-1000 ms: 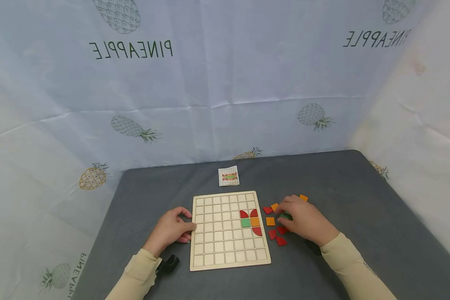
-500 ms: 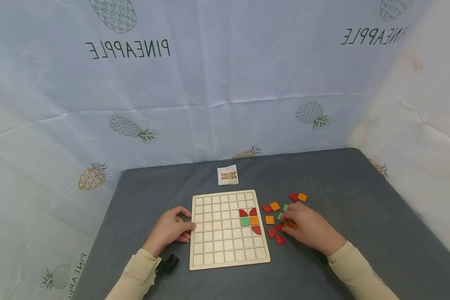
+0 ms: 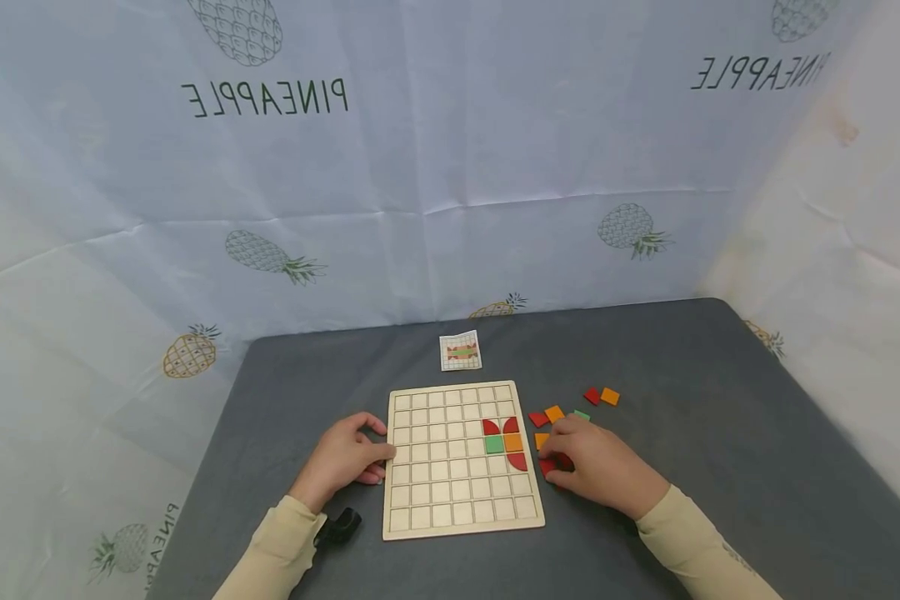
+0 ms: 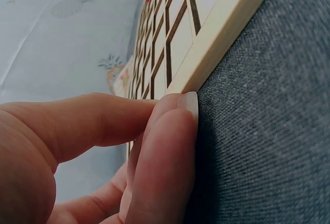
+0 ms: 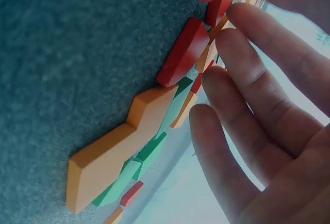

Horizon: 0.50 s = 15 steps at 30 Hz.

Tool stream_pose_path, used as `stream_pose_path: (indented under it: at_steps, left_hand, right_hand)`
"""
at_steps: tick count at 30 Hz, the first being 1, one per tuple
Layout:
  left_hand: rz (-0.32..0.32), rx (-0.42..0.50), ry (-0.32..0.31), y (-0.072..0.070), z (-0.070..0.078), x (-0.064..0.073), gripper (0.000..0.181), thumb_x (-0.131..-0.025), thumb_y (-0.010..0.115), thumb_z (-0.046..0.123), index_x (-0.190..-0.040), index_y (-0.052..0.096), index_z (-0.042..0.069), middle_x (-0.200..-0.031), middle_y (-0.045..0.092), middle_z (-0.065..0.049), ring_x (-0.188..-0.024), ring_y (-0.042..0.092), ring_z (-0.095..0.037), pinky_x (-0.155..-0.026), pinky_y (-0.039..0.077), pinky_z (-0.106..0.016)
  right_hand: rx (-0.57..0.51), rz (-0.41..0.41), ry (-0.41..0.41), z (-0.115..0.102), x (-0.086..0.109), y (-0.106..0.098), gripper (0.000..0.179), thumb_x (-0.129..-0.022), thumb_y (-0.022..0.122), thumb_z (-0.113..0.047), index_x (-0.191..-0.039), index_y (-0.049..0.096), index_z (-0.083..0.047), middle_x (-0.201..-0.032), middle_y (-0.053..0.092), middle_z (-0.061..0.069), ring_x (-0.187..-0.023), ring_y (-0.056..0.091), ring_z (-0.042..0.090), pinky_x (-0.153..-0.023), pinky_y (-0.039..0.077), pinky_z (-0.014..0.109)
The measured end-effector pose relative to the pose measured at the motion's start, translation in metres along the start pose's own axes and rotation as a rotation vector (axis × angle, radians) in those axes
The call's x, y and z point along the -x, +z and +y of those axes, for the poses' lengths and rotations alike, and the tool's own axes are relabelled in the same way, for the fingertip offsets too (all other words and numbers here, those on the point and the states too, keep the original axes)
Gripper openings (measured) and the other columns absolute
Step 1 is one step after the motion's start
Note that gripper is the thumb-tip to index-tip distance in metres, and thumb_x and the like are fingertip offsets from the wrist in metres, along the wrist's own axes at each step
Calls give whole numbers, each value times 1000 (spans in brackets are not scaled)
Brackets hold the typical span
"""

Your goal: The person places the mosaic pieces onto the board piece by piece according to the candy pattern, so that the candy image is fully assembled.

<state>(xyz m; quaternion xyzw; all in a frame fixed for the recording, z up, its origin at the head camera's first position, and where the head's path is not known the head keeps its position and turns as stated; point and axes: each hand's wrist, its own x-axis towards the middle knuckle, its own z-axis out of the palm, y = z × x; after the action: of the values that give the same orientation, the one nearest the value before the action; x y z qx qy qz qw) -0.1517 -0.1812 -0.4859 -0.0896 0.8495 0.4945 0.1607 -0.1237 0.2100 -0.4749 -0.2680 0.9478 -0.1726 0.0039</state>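
My left hand (image 3: 345, 460) holds the near-left edge of a pale wooden grid board (image 3: 438, 467), thumb on its rim. In the left wrist view, its fingertips (image 4: 175, 126) press against the board's side. My right hand (image 3: 596, 465) is right of the board, with its thumb and index finger around a red quarter-round tile (image 3: 547, 468). In the right wrist view, that red tile (image 5: 223, 4) sits between the thumb and index fingertips, other fingers stretched out. On the board lie a green square tile (image 3: 493, 444), an orange square tile (image 3: 513, 442) and red quarter-round tiles (image 3: 517, 462).
Orange tiles (image 5: 103, 157), green tiles (image 5: 149, 157) and another red tile (image 5: 184, 53) lie on the dark table beside my right hand. Further back are a red tile (image 3: 592, 396) and an orange tile (image 3: 610, 397). A small pattern card (image 3: 461, 352) lies behind the board.
My right hand has moved from the green tiles toward me and left, to the red tiles by the board's right edge. My left hand stays on the board.
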Motion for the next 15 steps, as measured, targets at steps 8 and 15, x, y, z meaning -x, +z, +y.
stream_pose_path:
  at_steps: [8,15]
  left_hand:
    - [-3,1,2,0,0,0,33,-91,85,11,-118,67,8,-78,71,-13,-60,74,-20,-58,66,-36]
    - [-7,6,4,-1,0,1,33,-91,85,11,-118,67,7,-78,70,-13,-60,73,-19,-57,66,-36]
  right_hand:
    - [-17,-13,-15,1,0,0,21,-83,95,-20,-100,83,-21,-96,62,-13,-89,49,2,-67,50,19]
    - [-17,-3,-21,-3,-6,-2,18,-84,95,-22,-97,82,-23,-92,58,-12,-82,45,1,-64,47,18]
